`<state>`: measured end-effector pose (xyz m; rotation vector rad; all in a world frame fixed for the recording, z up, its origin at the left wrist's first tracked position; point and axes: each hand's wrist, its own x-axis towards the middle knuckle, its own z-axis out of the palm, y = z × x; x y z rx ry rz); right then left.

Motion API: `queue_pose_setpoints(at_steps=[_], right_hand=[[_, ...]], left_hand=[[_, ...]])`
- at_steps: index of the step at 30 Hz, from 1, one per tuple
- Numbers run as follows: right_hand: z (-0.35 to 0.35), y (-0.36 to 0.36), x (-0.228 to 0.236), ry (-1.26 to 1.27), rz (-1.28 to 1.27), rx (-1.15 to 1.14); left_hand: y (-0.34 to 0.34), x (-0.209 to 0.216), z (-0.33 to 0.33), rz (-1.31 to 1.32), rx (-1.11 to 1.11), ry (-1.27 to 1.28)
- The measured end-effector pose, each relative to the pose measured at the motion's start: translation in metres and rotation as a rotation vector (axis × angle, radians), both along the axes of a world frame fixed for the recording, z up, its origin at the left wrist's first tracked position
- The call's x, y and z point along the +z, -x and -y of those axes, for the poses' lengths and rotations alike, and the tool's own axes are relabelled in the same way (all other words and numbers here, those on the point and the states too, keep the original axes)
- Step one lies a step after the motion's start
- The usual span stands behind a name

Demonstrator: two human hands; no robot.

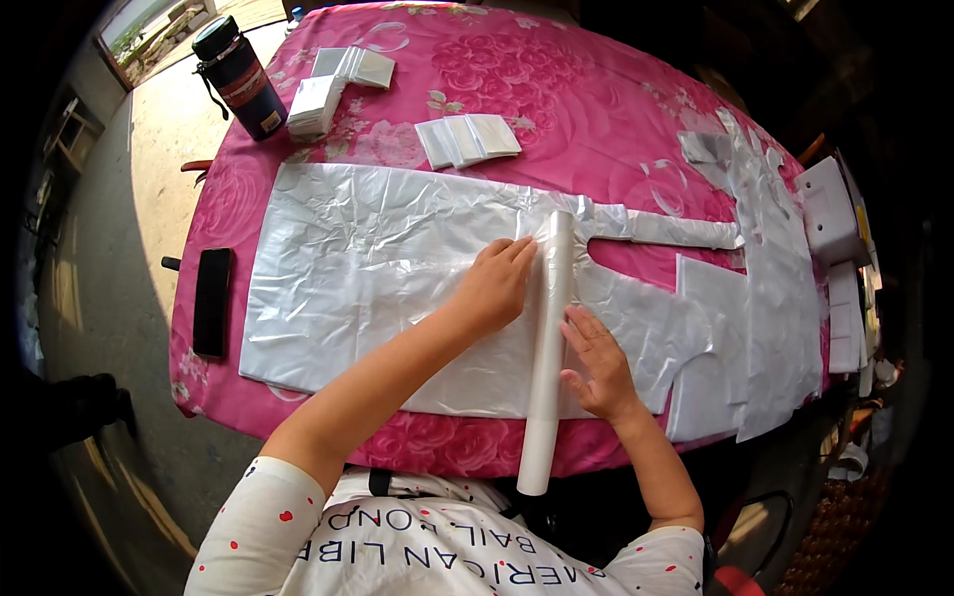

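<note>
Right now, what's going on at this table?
The person's left hand is over flat white plastic, next to a white roll that lies across it. The right hand, open, is at the roll's right side. Folded packets and a flask sit farther off on the pink cloth; a phone lies at the left.

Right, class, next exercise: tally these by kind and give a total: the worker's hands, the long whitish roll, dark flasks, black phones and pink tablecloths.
Left hand and right hand: 2
Whitish roll: 1
Dark flask: 1
Black phone: 1
Pink tablecloth: 1
Total: 6
</note>
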<state>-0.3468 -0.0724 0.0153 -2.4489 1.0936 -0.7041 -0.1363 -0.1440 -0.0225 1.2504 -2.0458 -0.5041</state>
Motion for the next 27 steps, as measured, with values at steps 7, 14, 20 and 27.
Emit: queue_pose_setpoints(at_steps=[7,14,20,27], right_hand=[[0.007,-0.013,0.003,0.07,-0.179,0.108],[0.012,-0.075,0.01,0.064,-0.32,0.234],[-0.012,-0.2,0.026,-0.122,0.055,0.633],[-0.009,-0.152,0.019,0.048,-0.03,0.526]], left_hand=[[-0.007,0.007,-0.005,0.213,0.021,0.117],[-0.081,0.059,-0.035,-0.084,0.124,0.191],[-0.188,0.073,-0.106,-0.097,0.355,0.149],[-0.261,0.055,-0.24,-0.105,0.667,-0.032]])
